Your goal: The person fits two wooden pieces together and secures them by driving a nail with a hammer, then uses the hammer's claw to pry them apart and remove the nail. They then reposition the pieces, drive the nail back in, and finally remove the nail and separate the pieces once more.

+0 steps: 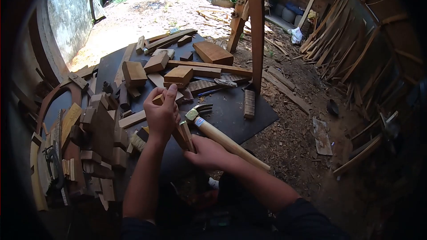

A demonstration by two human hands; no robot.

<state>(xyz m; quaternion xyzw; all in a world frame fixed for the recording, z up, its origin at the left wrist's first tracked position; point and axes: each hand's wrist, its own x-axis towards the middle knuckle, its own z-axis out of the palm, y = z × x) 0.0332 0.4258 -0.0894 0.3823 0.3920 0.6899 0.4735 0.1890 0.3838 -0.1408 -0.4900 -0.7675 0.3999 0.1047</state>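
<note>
My left hand (161, 114) is closed around a narrow wooden piece (181, 137), thumb pointing up. Lower down, my right hand (208, 152) grips the same piece near its other end, so it slants between the two fists. Just right of my hands a claw hammer (231, 144) lies on the dark tabletop (262, 120), its pale wooden handle toward me. A bristle brush (138, 140) sits close by my left wrist, partly covered by the arm. Beyond my left hand stands a wooden block (179, 75) among other offcuts.
Wood blocks (213, 53) and strips cover the far half of the table. Dark wooden pieces (102, 129) are stacked at the left. A wooden post (257, 31) rises at the table's right edge. Planks (289, 91) lie on the ground at the right.
</note>
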